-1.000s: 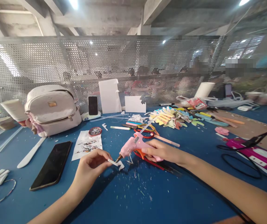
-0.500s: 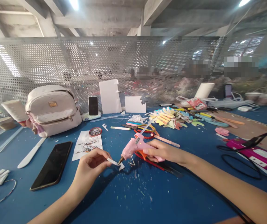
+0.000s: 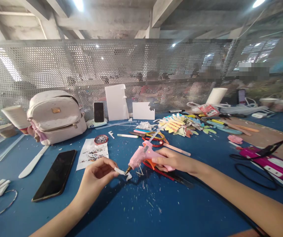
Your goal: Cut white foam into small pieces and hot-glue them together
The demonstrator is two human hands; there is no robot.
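Left hand [image 3: 95,176] pinches white foam piece [image 3: 122,172]; right hand [image 3: 171,160] grips pink glue gun [image 3: 141,154] (no legible writing).

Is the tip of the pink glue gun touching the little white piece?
Touching. In the head view, the glue gun in the right hand has its nozzle tip against the white foam piece pinched by the left hand.

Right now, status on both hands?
Left hand pinches white foam piece. Right hand grips pink glue gun, nozzle at the piece. Scissors behind gun, not blocking.
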